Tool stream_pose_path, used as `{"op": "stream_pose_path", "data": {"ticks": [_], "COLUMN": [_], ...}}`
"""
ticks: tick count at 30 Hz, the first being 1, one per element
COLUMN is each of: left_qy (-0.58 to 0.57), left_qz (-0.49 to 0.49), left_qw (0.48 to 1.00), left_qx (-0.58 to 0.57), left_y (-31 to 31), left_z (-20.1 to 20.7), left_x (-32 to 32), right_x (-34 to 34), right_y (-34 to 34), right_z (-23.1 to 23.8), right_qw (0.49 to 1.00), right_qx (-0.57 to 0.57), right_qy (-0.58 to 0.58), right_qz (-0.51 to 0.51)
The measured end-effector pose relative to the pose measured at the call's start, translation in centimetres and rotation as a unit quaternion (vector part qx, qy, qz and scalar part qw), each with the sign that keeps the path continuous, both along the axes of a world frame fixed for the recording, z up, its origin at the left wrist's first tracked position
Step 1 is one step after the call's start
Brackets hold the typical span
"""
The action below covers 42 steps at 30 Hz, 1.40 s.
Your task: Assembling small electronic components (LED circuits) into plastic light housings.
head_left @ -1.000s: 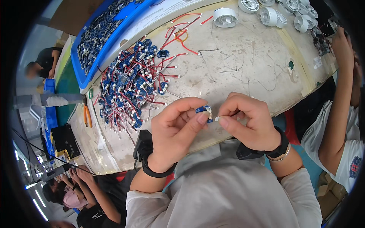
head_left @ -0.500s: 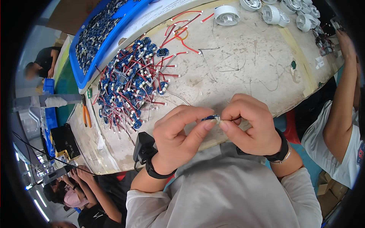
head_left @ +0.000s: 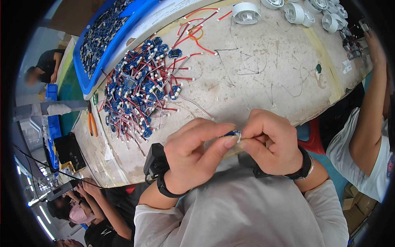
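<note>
Both hands meet just above the table's near edge, pinching one small blue board [head_left: 233, 133] between them. Left hand [head_left: 193, 158]: thumb and forefinger closed on the board's left side, other fingers curled in. Right hand [head_left: 271, 144]: fingertips closed narrow on its right end, where something white shows, probably a connector; too small to be sure. Most of the board is hidden by the fingers.

Handling, as a judgement: very light, stiff, thin. Small enough to slip or flip out of a pinch, so grip on the edges, not the faces. Solder joints and any plug are the weak points. The leads will be soft and springy; pulling on them would load the joints, so hold the connector body instead.

Pile of like boards [head_left: 138, 88] with red and white leads sits on the table [head_left: 263, 70] to the upper left, well apart from the hands. Blue tray [head_left: 84, 78] with more boards lies beyond it. White round housings [head_left: 246, 13] line the far edge. Another person's arm [head_left: 370, 119] rests at right, clear of the work.
</note>
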<state>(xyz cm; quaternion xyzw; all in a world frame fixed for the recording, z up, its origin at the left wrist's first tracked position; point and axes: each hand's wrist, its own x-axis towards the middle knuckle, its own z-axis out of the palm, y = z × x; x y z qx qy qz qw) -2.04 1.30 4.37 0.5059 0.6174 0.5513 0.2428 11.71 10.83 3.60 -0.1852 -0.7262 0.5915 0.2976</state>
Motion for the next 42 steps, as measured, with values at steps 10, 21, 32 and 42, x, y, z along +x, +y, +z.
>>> {"op": "stream_pose_path", "data": {"ticks": [10, 21, 32, 42], "left_qy": [-0.192, -0.162, -0.297, 0.018], "left_qz": [-0.063, -0.018, -0.062, 0.085], "left_qw": [0.979, 0.986, 0.952, 0.995], "left_qx": [-0.038, -0.029, -0.046, -0.045], "left_y": [-1.4, -1.6, -1.7, -1.0], "left_z": [0.1, 0.7, 0.1, 0.1], "left_x": [-0.1, 0.9, 0.7, 1.2], "right_x": [0.3, 0.3, 0.4, -0.2], "right_y": [-0.5, -0.8, -0.4, -0.4], "right_z": [-0.7, -1.2, -1.2, -1.1], "right_qw": [0.989, 0.968, 0.960, 0.975], "right_qx": [-0.132, -0.225, -0.249, -0.217], "right_qy": [0.006, 0.049, 0.046, -0.016], "right_qz": [0.071, 0.097, 0.117, 0.049]}}
